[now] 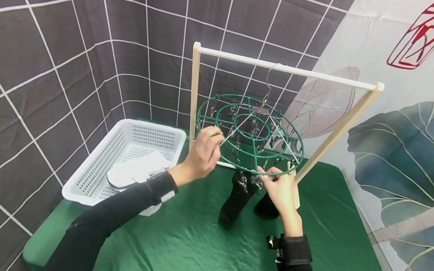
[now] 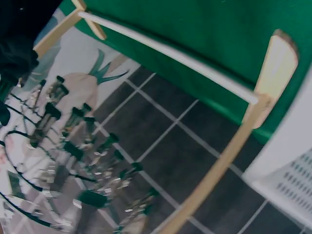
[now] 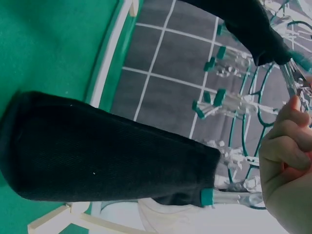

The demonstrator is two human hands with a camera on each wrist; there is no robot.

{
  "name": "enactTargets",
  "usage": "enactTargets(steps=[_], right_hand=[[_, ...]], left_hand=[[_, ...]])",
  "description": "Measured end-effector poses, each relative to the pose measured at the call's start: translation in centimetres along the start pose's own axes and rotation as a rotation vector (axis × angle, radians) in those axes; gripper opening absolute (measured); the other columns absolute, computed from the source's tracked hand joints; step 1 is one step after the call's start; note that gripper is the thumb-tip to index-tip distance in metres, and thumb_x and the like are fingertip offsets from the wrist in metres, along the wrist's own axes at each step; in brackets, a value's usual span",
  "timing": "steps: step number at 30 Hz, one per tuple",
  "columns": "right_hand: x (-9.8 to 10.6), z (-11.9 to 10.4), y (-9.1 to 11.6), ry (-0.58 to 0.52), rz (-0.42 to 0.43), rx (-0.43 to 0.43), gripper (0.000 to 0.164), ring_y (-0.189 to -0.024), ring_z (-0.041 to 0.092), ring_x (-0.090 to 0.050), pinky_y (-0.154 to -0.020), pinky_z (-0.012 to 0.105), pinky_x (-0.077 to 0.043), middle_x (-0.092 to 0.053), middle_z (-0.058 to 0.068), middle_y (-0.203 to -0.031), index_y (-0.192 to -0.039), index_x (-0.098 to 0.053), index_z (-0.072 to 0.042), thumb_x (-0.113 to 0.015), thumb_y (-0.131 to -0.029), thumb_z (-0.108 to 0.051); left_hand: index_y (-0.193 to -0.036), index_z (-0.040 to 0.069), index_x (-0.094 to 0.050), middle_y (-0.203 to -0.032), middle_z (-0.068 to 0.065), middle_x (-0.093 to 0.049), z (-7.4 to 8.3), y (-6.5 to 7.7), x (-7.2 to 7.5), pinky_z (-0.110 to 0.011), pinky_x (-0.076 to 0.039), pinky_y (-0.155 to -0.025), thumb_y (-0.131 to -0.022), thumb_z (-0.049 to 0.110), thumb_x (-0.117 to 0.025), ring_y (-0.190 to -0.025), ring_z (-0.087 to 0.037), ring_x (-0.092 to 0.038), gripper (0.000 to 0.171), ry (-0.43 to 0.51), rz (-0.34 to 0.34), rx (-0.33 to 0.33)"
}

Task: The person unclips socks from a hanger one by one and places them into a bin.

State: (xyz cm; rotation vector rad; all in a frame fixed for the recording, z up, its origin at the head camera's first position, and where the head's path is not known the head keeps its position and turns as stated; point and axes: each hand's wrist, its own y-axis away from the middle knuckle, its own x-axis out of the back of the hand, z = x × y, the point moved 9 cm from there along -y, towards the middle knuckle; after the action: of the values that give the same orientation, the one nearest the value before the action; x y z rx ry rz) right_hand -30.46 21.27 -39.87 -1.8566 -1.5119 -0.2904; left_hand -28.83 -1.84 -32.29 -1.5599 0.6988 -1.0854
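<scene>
A round green clip hanger [image 1: 256, 151] hangs by its hook from a wooden stand. My left hand [image 1: 203, 152] grips its left front rim with curled fingers; the exact fingertip contact is hidden. At the front right rim, my right hand [image 1: 280, 189] pinches a metal clip [image 3: 288, 78]. Two black socks hang below the hanger. One sock [image 1: 235, 201] is left of my right hand, and another sock [image 1: 267, 207] is partly behind that hand. Green-tipped clips [image 2: 90, 200] look blurred in the left wrist view, where the left hand is not seen.
The stand's white top bar [image 1: 234, 57] and wooden legs [image 1: 339, 130] frame the hanger. To the left, a white perforated basket [image 1: 85, 182] holds folded white items [image 1: 137, 171]. A green cloth [image 1: 186, 254] covers the table. Behind it hang grey grid-patterned and floral curtains.
</scene>
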Motion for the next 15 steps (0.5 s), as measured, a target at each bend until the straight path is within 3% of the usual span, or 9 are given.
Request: enactTargets(steps=[2,5,8,10,15], right_hand=[[-0.4,-0.3,0.3,-0.040,0.015,0.014,0.040,-0.047,0.007,-0.033,-0.051,0.025,-0.030,-0.038,-0.008,-0.051,-0.061,-0.057,-0.008,-0.073,-0.094,-0.025],[-0.9,-1.0,0.7,-0.071,0.033,0.031,0.047,-0.046,0.006,-0.031,-0.051,0.024,-0.028,-0.035,-0.008,-0.049,-0.056,-0.049,-0.010,-0.074,-0.093,-0.025],[-1.4,-1.4,1.0,-0.086,0.039,0.030,0.052,-0.046,0.007,-0.030,-0.051,0.024,-0.027,-0.033,-0.008,-0.049,-0.055,-0.042,-0.011,-0.073,-0.093,-0.026],[-1.5,-1.6,1.0,-0.084,0.050,0.034,0.053,-0.047,0.006,-0.029,-0.052,0.024,-0.027,-0.033,-0.008,-0.050,-0.054,-0.040,-0.011,-0.073,-0.092,-0.027],[-1.2,-1.3,1.1,-0.070,0.111,0.018,0.054,-0.048,0.006,-0.029,-0.055,0.025,-0.026,-0.031,-0.008,-0.050,-0.052,-0.038,-0.011,-0.075,-0.090,-0.023]], left_hand=[[-0.102,-0.005,-0.060,-0.105,-0.021,-0.063,1.6,-0.2,-0.4,-0.045,-0.052,-0.098,-0.083,-0.004,-0.049,-0.103,-0.034,-0.060,0.022,-0.027,-0.030,-0.067],[-0.106,-0.004,-0.063,-0.106,-0.018,-0.068,3.8,-0.3,-1.7,-0.041,-0.052,-0.102,-0.088,0.000,-0.049,-0.104,-0.031,-0.065,0.023,-0.047,-0.146,-0.111],[-0.107,-0.001,-0.066,-0.103,-0.012,-0.070,4.6,0.1,-3.1,-0.035,-0.051,-0.100,-0.097,0.006,-0.045,-0.101,-0.025,-0.066,0.024,-0.083,-0.256,-0.070],[-0.100,0.002,-0.065,-0.092,-0.008,-0.067,4.5,0.3,-3.6,-0.033,-0.051,-0.092,-0.099,0.007,-0.043,-0.091,-0.022,-0.063,0.023,-0.100,-0.302,-0.024],[-0.080,0.008,-0.054,-0.071,-0.002,-0.050,3.2,0.9,-3.7,-0.032,-0.043,-0.075,-0.095,0.006,-0.046,-0.071,-0.020,-0.046,0.018,-0.097,-0.333,0.077]])
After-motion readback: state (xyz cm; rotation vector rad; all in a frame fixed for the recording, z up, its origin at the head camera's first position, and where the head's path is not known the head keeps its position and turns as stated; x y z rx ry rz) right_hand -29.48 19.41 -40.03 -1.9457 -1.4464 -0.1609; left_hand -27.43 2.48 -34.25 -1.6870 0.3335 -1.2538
